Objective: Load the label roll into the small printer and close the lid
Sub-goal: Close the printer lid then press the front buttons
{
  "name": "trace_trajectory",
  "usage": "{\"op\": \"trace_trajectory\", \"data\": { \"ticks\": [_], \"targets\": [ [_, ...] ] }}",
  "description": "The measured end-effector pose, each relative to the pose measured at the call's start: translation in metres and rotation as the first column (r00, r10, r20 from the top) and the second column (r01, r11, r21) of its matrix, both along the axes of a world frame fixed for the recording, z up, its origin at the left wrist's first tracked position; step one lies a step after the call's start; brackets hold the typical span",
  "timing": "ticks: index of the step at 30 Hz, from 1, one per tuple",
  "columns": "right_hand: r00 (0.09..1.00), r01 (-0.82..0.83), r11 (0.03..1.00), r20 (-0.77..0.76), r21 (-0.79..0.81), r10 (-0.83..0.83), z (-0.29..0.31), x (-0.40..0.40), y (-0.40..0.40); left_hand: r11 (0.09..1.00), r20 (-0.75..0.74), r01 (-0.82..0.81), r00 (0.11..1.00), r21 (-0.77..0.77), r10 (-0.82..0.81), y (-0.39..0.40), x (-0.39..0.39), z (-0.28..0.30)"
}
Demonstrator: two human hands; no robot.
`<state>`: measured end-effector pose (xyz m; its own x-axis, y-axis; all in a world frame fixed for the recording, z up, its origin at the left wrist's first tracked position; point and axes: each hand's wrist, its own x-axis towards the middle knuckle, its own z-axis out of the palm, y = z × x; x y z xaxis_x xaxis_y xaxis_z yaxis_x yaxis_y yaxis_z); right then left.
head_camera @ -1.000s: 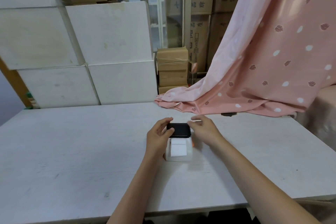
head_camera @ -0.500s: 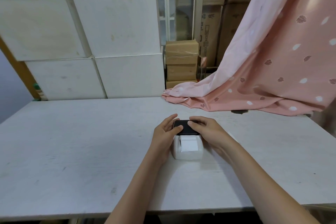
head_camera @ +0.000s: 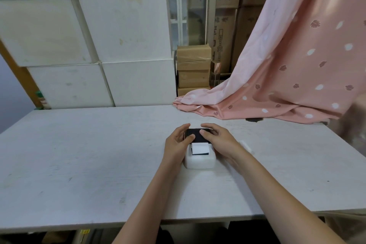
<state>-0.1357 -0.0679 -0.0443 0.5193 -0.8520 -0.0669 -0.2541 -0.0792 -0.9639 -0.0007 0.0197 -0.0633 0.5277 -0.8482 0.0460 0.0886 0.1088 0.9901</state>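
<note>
A small white printer (head_camera: 200, 160) sits on the white table (head_camera: 79, 154), near its middle. Its black lid (head_camera: 196, 132) stands raised at the far side. White label paper (head_camera: 199, 148) shows in the open compartment. My left hand (head_camera: 178, 143) grips the lid's left edge, thumb on its inner face. My right hand (head_camera: 218, 140) holds the lid's right edge, fingers curled over the top. Both hands flank the printer body and hide its sides.
A pink patterned cloth (head_camera: 287, 77) drapes onto the table's far right corner. White foam boxes (head_camera: 122, 45) and brown cartons (head_camera: 194, 65) stack behind the table. A small white scrap (head_camera: 245, 144) lies just right of my right wrist. The table's front edge (head_camera: 178, 222) is near.
The view has shifted, so the printer and hands sit lower and more to the right in frame. Both hands have stayed on the lid; more of the label paper shows.
</note>
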Motion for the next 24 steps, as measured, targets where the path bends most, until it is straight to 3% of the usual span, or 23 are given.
{"op": "trace_trajectory", "data": {
  "ticks": [4,7,10,15,20,24],
  "targets": [
    [0.971,0.173,0.984,0.157,0.051,-0.179,-0.002,-0.004,0.026,0.995,0.021,-0.094,0.995,0.026,0.093,0.009,-0.004,0.0],
    [0.955,0.189,0.973,0.207,0.135,-0.215,-0.01,-0.015,0.036,0.996,-0.05,-0.072,0.996,0.054,0.075,0.02,-0.007,-0.001],
    [0.967,0.123,0.983,0.205,0.139,-0.15,-0.018,-0.025,0.044,0.998,-0.037,-0.033,0.999,0.049,0.034,0.03,-0.017,0.003],
    [0.979,0.086,0.996,0.185,-0.02,-0.081,-0.017,-0.026,0.057,0.998,0.129,-0.047,0.991,0.049,0.04,0.036,-0.026,0.005],
    [0.988,0.065,0.993,0.145,-0.099,-0.05,-0.013,-0.025,0.064,0.998,0.131,-0.038,0.991,0.046,0.031,0.042,-0.029,0.01],
    [0.981,0.064,0.996,0.188,-0.055,-0.053,-0.013,-0.026,0.062,1.0,0.121,-0.007,0.993,0.03,0.003,0.045,-0.029,0.011]
  ]
}}
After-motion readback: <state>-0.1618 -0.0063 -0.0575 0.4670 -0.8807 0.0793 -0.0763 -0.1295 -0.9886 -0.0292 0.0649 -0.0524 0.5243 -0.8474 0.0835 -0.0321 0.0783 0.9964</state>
